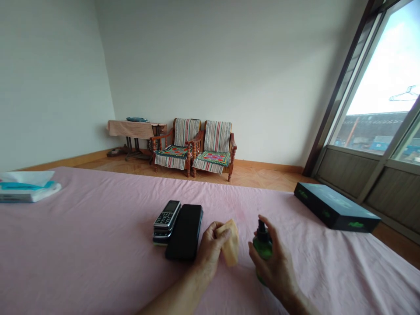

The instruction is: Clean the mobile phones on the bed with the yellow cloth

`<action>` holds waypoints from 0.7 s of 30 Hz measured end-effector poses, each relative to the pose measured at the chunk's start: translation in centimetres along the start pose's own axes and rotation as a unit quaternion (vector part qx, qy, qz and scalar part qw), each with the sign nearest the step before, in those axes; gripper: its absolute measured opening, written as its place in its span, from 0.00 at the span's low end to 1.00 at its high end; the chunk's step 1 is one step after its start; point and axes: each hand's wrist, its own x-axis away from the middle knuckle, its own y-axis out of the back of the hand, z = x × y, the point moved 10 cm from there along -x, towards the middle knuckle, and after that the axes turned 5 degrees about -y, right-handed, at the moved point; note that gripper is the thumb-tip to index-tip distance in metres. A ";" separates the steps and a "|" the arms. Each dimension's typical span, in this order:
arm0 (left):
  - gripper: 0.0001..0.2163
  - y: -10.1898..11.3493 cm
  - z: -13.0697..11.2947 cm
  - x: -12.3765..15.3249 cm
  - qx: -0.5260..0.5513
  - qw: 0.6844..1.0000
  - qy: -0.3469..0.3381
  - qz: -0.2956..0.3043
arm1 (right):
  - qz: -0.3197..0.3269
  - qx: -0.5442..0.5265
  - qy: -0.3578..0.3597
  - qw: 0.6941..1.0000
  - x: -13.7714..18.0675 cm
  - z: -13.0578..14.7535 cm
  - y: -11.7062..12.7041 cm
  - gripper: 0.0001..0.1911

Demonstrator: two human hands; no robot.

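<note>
My left hand point(210, 247) holds a small folded yellow cloth point(230, 245) just above the pink tablecloth point(92, 245). My right hand point(274, 262) grips a green spray bottle point(262, 247) with a black nozzle, forefinger resting on the top. The nozzle points towards the cloth, a short gap apart. Left of my left hand lie a black smartphone point(184, 232) face down or dark, and a keypad phone point(166, 215) stacked on another handset.
A black flat box point(336, 206) with green marks lies at the table's right far edge. A tissue pack point(26, 186) sits at the far left. Beyond the table stand two wooden armchairs point(195, 148) and a covered side table point(136, 129). A large window is on the right.
</note>
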 end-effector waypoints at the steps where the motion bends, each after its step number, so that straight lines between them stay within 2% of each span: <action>1: 0.15 0.0 0.1 0.0 0.003 1.000 0.002 -0.001 | -0.004 0.004 -0.001 1.000 0.1 0.0 0.2 0.31; 11: 0.16 -0.8 -0.3 0.0 0.057 0.998 0.018 0.003 | -0.008 0.067 0.078 0.995 0.5 2.3 0.2 0.27; 21: 0.18 -0.7 -0.7 0.0 0.112 0.993 0.025 -0.008 | 0.013 0.109 0.112 0.988 0.2 3.1 0.0 0.28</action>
